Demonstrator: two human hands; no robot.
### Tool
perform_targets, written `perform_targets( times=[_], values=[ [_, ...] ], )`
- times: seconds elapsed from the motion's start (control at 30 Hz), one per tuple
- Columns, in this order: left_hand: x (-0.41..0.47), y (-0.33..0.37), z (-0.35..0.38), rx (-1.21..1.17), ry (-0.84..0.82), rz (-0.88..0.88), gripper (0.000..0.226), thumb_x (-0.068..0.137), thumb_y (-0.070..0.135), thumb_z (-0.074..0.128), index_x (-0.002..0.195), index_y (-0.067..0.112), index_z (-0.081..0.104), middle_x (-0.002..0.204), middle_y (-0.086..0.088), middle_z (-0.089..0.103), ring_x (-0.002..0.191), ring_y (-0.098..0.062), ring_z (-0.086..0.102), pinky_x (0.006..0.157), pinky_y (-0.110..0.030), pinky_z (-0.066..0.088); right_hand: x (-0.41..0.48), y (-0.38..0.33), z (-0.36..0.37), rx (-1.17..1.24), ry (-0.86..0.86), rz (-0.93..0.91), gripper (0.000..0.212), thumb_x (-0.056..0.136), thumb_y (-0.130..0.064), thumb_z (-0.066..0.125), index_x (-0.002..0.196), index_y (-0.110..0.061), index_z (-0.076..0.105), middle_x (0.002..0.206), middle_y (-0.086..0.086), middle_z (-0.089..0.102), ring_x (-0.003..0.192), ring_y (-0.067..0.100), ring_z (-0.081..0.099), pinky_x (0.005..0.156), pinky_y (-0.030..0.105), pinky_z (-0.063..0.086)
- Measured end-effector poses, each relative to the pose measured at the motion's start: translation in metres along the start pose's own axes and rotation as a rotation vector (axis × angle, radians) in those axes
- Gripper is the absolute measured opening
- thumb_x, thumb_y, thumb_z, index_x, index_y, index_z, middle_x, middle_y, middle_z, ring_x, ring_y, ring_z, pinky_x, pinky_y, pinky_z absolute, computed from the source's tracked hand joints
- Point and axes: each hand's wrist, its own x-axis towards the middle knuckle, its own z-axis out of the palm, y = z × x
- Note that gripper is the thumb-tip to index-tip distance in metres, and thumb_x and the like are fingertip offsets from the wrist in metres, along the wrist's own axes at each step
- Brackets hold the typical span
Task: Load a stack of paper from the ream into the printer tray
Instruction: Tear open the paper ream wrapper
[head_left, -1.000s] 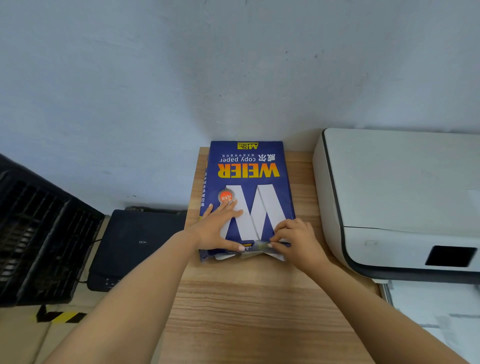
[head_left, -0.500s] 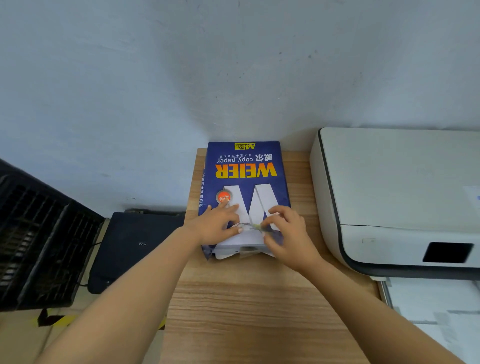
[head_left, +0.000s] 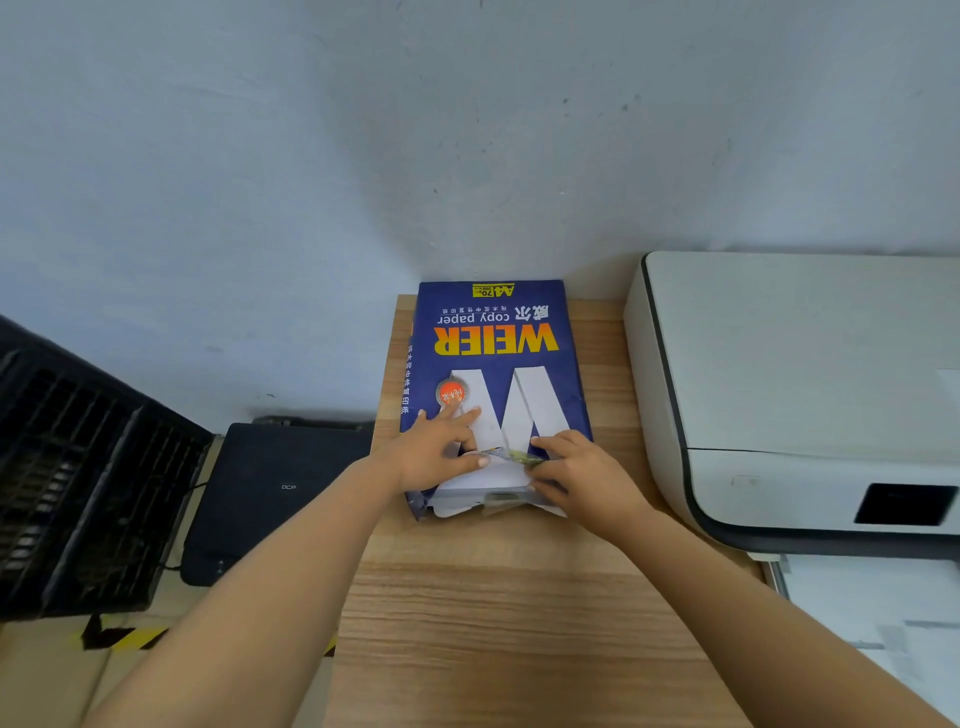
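A blue paper ream (head_left: 493, 343) lies on the wooden table (head_left: 493, 623), its near end torn open with white sheets (head_left: 488, 480) showing. My left hand (head_left: 436, 452) rests flat on the wrapper, thumb at the folded-back flap. My right hand (head_left: 576, 473) pinches the peeled wrapper flap at the near end. The white printer (head_left: 779, 384) stands to the right; a pale paper tray (head_left: 872, 613) juts out below its front.
A black device (head_left: 270, 493) sits on the floor to the left, beside a black slatted crate (head_left: 67, 467). Yellow-black tape (head_left: 124, 636) marks the floor. A grey wall rises right behind the table.
The wrapper flap has been peeled back away from me, baring more white sheets. Both hands have shifted slightly up the ream with it.
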Motion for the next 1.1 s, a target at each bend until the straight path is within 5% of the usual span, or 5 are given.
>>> perform_targets(
  times=[0.13,0.23,0.4,1.1],
  values=[
    [0.002,0.000,0.000,0.015,-0.011,-0.010,0.029,0.092,0.039,0.053,0.092,0.010,0.060,0.159,0.004,0.016,0.148,-0.015,-0.005,0.120,-0.048,-0.006,0.000,0.003,0.002,-0.092,0.027,-0.058,0.025,0.086,-0.027,0.053,0.084,-0.018,0.076,0.107,0.005,0.071,0.091,0.025,0.065,0.068,0.034,0.058],
    [0.003,-0.001,0.000,0.023,-0.006,-0.016,0.031,0.093,0.039,0.053,0.094,0.009,0.060,0.159,0.005,0.015,0.148,-0.016,-0.005,0.120,-0.048,-0.006,0.000,0.002,-0.001,-0.176,0.007,-0.132,0.008,0.074,-0.018,0.074,0.082,-0.015,0.074,0.101,0.008,0.073,0.085,0.026,0.068,0.065,0.033,0.059],
    [0.004,-0.004,0.002,0.021,-0.002,-0.004,0.031,0.092,0.040,0.054,0.093,0.010,0.061,0.160,0.005,0.015,0.148,-0.016,-0.006,0.119,-0.047,-0.007,-0.002,0.000,0.001,-0.221,-0.039,-0.173,0.034,0.056,-0.015,0.088,0.086,-0.012,0.072,0.104,0.009,0.073,0.089,0.025,0.070,0.069,0.034,0.061],
    [0.004,-0.003,0.002,0.049,-0.004,-0.008,0.031,0.092,0.039,0.054,0.095,0.009,0.062,0.160,0.004,0.013,0.148,-0.016,-0.007,0.120,-0.048,-0.007,0.005,0.011,-0.008,-0.220,-0.063,-0.236,0.021,0.064,-0.020,0.084,0.084,-0.020,0.077,0.101,0.001,0.074,0.086,0.022,0.069,0.048,0.033,0.058]
  ],
)
